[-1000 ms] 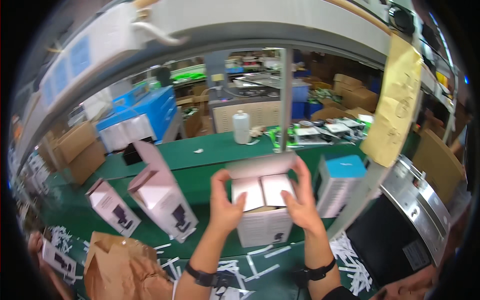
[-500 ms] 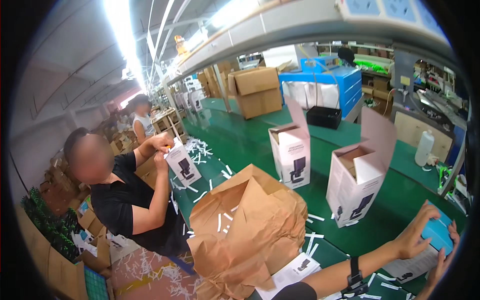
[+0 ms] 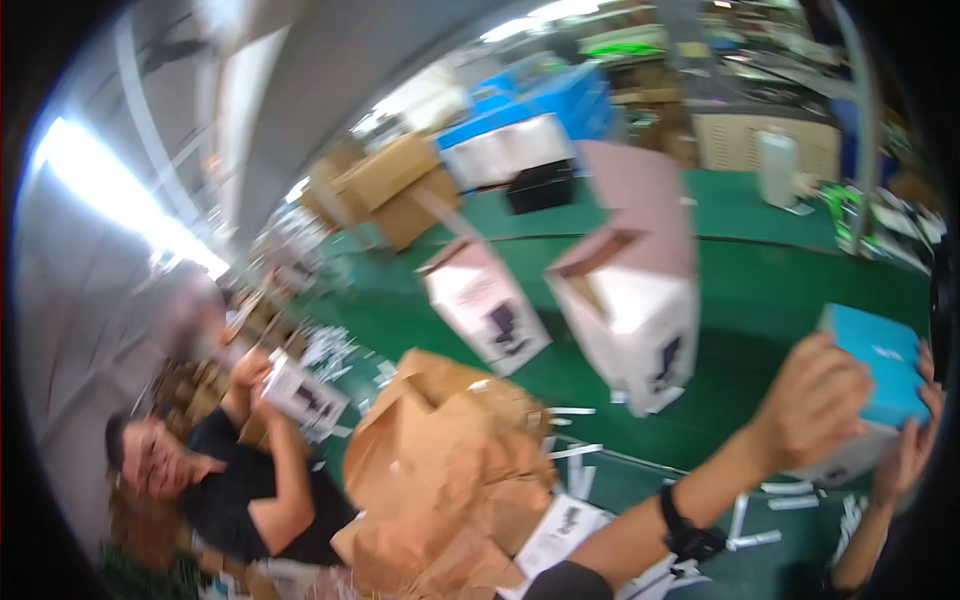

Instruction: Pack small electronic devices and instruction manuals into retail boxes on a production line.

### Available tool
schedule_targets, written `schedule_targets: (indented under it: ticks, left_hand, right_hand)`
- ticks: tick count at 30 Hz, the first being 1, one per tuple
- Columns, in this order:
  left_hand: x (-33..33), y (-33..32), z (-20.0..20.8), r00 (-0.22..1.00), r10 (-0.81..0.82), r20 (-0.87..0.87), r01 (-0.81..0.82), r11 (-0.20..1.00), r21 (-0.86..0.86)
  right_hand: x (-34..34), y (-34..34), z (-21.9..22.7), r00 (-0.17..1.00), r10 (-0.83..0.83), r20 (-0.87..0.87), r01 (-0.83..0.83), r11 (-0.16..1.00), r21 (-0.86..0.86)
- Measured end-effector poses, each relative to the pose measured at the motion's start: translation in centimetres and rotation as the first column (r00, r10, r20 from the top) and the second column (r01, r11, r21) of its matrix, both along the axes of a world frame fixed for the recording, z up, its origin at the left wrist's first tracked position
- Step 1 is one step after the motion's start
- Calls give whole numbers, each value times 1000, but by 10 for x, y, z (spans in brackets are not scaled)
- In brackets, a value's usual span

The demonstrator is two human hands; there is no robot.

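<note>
At the right, a bright blue box (image 3: 880, 365) rises from the top of a white printed carton (image 3: 850, 458). My left hand (image 3: 815, 395), with a black band on the wrist, has its curled fingers against the blue box's left side. My right hand (image 3: 908, 450) is wrapped round the far right side, where the blue box meets the carton; part of it is lost at the picture's dark rim. Two white cartons stand on the green table with tall flaps raised: a larger open carton (image 3: 645, 320) and a narrower carton (image 3: 487, 308) to its left.
Crumpled brown paper (image 3: 450, 460) bulges before me, beside printed leaflets (image 3: 560, 530). White paper strips (image 3: 790, 495) lie about the green table (image 3: 780, 300). On the left a co-worker (image 3: 265, 480) holds another white carton (image 3: 305, 395). Behind are a cardboard box (image 3: 395, 195) and a white bottle (image 3: 777, 170).
The view has swung right and tilted, blurring the scene. More of the blue box's top shows now. Both hands stay on the blue box and carton.
</note>
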State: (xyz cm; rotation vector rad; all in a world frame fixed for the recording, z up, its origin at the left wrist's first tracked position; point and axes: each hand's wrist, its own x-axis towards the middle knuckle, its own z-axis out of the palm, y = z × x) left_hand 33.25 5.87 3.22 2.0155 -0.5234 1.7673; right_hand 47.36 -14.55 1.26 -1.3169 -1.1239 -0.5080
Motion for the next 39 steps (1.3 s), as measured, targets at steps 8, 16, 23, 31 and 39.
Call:
schedule_targets:
  ticks: [8,16,23,31,39]
  left_hand:
    - [-18,11,-3,950,276,-143,-249,951,182]
    - [1,-22,-15,972,191,-138,-181,980,77]
    - [-6,-24,-15,980,113,-161,-106,993,54]
    - [5,-27,-7,985,33,-169,-31,999,18]
    - [13,-28,8,971,-3,-239,-20,995,-95]
  right_hand:
    - [-26,39,19,997,70,34,-75,980,183]
    - [-18,13,28,994,109,18,-110,974,200]
    - [-23,16,20,961,277,-14,-263,925,276]
    - [-5,3,24,977,156,142,-177,973,149]
    - [1,14,16,991,5,130,-25,988,154]
